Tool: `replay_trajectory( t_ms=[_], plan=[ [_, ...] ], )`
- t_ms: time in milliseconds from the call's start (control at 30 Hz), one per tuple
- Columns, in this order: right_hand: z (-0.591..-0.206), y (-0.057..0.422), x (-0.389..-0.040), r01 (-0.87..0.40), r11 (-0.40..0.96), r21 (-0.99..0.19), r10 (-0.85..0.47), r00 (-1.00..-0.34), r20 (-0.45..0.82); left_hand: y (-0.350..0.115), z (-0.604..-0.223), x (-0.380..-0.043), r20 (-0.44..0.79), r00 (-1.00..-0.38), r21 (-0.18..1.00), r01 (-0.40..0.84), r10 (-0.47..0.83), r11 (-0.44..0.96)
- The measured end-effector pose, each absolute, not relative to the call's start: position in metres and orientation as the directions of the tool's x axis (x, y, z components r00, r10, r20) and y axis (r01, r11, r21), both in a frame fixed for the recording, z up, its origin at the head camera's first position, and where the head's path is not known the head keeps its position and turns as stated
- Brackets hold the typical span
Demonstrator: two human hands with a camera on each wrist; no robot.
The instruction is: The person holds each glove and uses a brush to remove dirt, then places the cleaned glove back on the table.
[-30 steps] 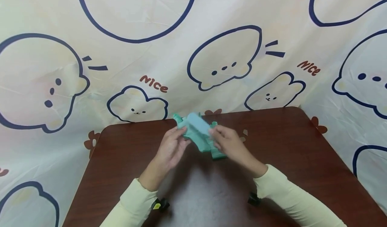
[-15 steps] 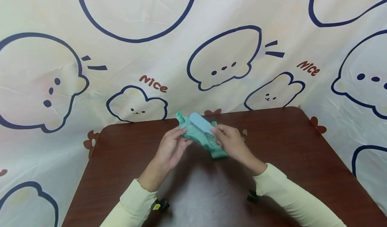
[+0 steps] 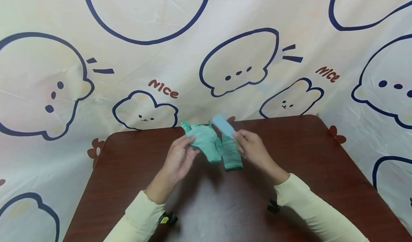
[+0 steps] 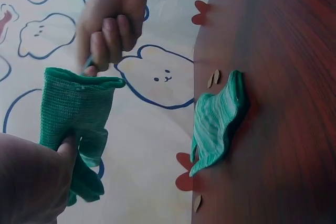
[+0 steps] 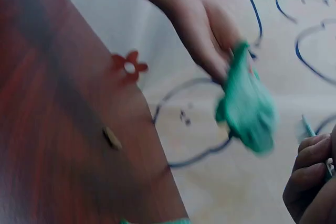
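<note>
In the head view my left hand (image 3: 180, 158) pinches a green knitted glove (image 3: 206, 140) between thumb and fingers, raised over the far part of the table. Its cuff faces up in the left wrist view. My right hand (image 3: 254, 149) grips a light blue brush (image 3: 222, 125) by its handle, the flat back of the head showing. The brush head stands just right of the held glove. A second green glove (image 3: 231, 158) lies on the table behind and below the brush; the left wrist view shows this lying glove (image 4: 215, 124) whole.
The dark brown table (image 3: 128, 184) ends at a curtain (image 3: 180, 63) printed with cartoon figures. Small brown leaf-shaped bits (image 4: 214, 78) lie near the second glove, and another bit (image 5: 111, 137) shows in the right wrist view. Black devices (image 3: 168, 218) sit at both wrists.
The brush was over the held glove earlier; it has moved right and slightly up, off it. My left hand has shifted slightly left with its glove, and more of the lying glove shows.
</note>
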State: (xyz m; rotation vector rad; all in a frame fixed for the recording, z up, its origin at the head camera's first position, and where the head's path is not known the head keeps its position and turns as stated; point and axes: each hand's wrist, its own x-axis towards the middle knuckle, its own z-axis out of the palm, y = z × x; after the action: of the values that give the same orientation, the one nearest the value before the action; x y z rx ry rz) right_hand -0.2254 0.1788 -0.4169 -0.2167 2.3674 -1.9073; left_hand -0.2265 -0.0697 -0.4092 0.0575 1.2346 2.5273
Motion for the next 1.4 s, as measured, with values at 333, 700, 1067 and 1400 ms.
replay_trajectory(
  t_ms=[333,700,1067,1400],
  plan=[
    [-0.419,0.159,-0.21,-0.132,0.328,-0.936,-0.247,-0.968,0.05,-0.062,-0.409,-0.223,-0.102,-0.94,0.791,-0.276,0.326,-0.546],
    [-0.419,0.172,-0.222,-0.079,0.335,-0.939,-0.137,-0.99,0.034,-0.07,-0.401,-0.225,-0.11,-0.934,0.781,-0.292,0.339,-0.552],
    [-0.417,0.188,-0.224,-0.04,0.171,-0.985,-0.125,-0.992,0.019,-0.084,-0.399,-0.228,-0.061,-0.956,0.776,-0.227,0.288,-0.588],
    [-0.418,0.154,-0.207,-0.116,0.312,-0.943,-0.241,-0.97,0.039,-0.067,-0.402,-0.223,-0.097,-0.942,0.781,-0.271,0.32,-0.562]
  ],
)
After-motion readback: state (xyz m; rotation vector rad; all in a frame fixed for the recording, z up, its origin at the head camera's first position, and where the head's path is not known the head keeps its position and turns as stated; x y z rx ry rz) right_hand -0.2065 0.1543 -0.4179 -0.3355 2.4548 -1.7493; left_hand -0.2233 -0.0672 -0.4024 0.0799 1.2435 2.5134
